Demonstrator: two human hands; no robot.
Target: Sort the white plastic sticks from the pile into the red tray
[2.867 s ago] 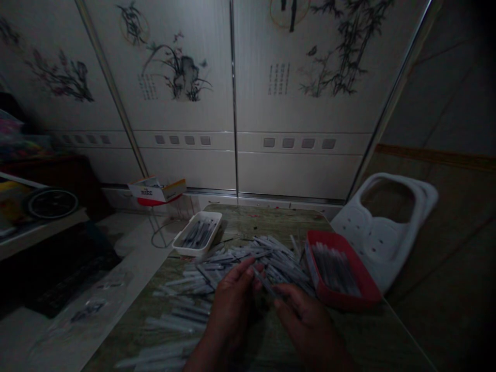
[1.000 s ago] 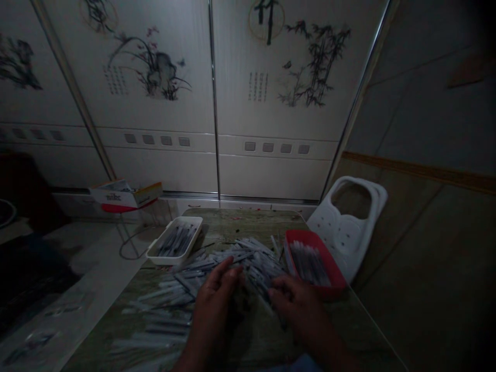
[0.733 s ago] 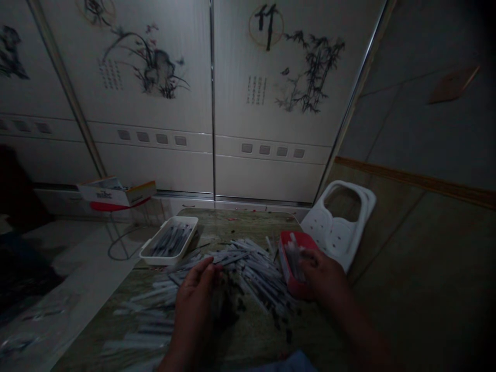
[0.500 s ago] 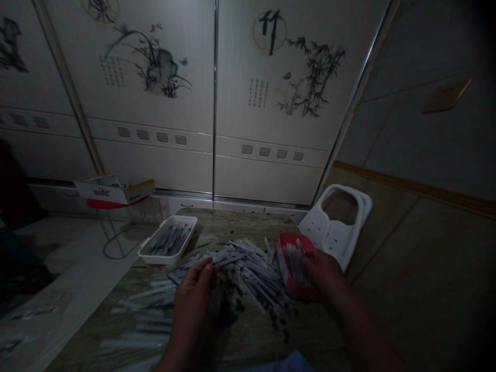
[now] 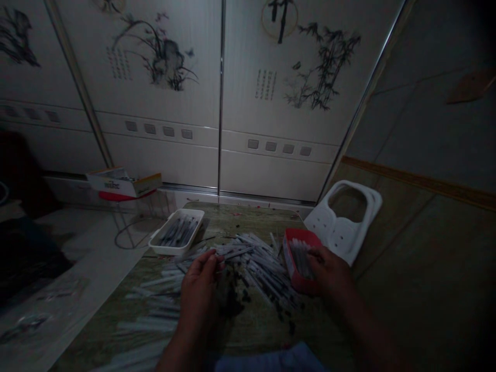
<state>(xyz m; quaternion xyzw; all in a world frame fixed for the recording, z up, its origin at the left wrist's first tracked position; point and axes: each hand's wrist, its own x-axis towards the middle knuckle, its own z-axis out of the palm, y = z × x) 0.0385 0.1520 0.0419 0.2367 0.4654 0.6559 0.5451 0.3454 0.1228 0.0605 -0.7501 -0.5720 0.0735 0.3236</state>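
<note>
My left hand (image 5: 199, 281) is over the middle of the table (image 5: 267, 212), thumb and fingertips pinched together. Whatever they may grip is too dark to make out. A pile of slim, pale, pen-like tubes (image 5: 256, 256) lies just beyond it. Small black pieces (image 5: 232, 305), perhaps caps, are scattered to its right. My right hand (image 5: 331, 271) is at the right side of a red box (image 5: 302, 235), its fingers curled in over the rim. Upright pale tubes (image 5: 300, 256) fill this box beside the fingertips. What the right fingers hold is hidden.
A white tray (image 5: 153, 248) of similar tubes stands at the table's back left. More tubes (image 5: 151, 315) lie spread along the left side. A white folded chair (image 5: 344, 227) leans at the right. Behind, a cardboard box (image 5: 120, 185) rests on a red stool (image 5: 116, 196).
The whole view has shifted slightly, so things appear a little higher and further right. Both hands keep nearly the same pose and place over the table.
</note>
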